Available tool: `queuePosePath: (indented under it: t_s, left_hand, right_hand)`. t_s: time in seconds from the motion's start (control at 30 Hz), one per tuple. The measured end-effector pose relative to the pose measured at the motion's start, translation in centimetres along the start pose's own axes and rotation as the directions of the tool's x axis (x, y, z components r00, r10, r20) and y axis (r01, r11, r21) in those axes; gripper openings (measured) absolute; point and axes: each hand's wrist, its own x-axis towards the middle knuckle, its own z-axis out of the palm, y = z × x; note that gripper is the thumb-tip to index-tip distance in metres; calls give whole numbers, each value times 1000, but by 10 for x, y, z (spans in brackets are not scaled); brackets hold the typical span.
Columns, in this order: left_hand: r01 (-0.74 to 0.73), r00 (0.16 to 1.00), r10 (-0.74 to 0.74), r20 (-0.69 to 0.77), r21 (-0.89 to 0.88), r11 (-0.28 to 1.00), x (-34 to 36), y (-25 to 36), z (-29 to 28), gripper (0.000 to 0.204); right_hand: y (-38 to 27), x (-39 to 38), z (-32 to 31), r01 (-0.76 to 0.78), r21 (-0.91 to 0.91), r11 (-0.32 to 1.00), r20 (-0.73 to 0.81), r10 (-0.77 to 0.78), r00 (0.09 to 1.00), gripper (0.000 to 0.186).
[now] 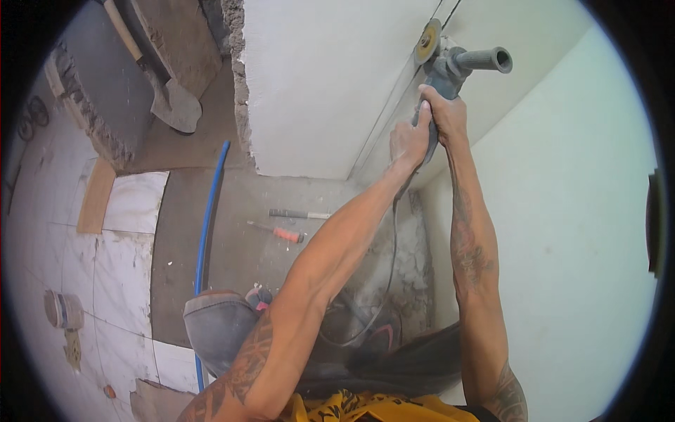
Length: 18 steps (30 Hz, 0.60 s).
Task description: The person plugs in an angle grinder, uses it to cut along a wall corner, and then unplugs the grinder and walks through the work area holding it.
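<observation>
Both my hands are wrapped around an angle grinder (441,79) held up against the wall ahead. My left hand (410,145) closes on the rear of its body, and my right hand (448,116) grips just above, nearer the head. The yellowish disc (427,43) meets the white wall (309,84) at a dark groove; a second thin line runs beside it. The grey side handle (486,60) sticks out to the right with no hand on it. A power cord (394,243) hangs from the grinder toward the floor. My fingers partly hide the body.
On the floor lie a tool with an orange handle (287,234), a dark-and-light bar-like tool (299,214) and a long blue pipe (209,211). A shovel (176,105) leans at the far left. White tiles (123,274), a wooden board (96,197) and a bucket (65,310) are left.
</observation>
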Motion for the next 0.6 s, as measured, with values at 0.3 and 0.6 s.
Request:
queuePosePath:
  t_s: [0.3, 0.6]
  left_hand:
    - [-99, 989, 92, -112, -61, 993, 15, -34, 8, 83]
    - [-42, 996, 40, -77, -33, 999, -2, -56, 2, 83]
  right_hand:
    - [12, -4, 8, -12, -48, 999, 0, 12, 1000, 29]
    - [51, -19, 10, -23, -20, 1000, -7, 23, 1000, 25]
